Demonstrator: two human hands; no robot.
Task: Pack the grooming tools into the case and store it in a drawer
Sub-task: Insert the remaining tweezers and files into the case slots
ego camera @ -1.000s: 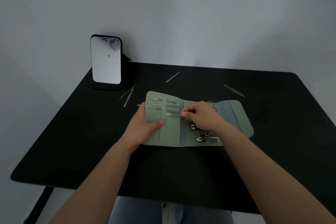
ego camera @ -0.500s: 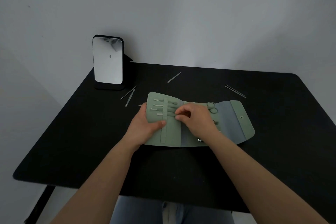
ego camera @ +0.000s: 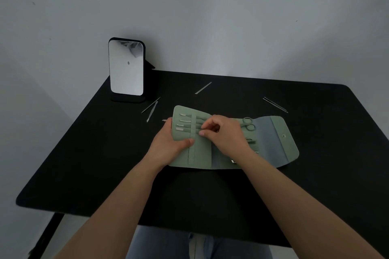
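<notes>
black table, grey wall

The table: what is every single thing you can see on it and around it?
table: one, black, by a grey wall
mirror: one, dark frame, upright at far left
case: one, green, lying open mid-table
scissors: one, green, in the case
tucked tools: three or so, silver, in left panel
loose tools: about five, silver, beyond the case
hands: left hand grips the case's left edge; right hand pinches at a slot
</notes>
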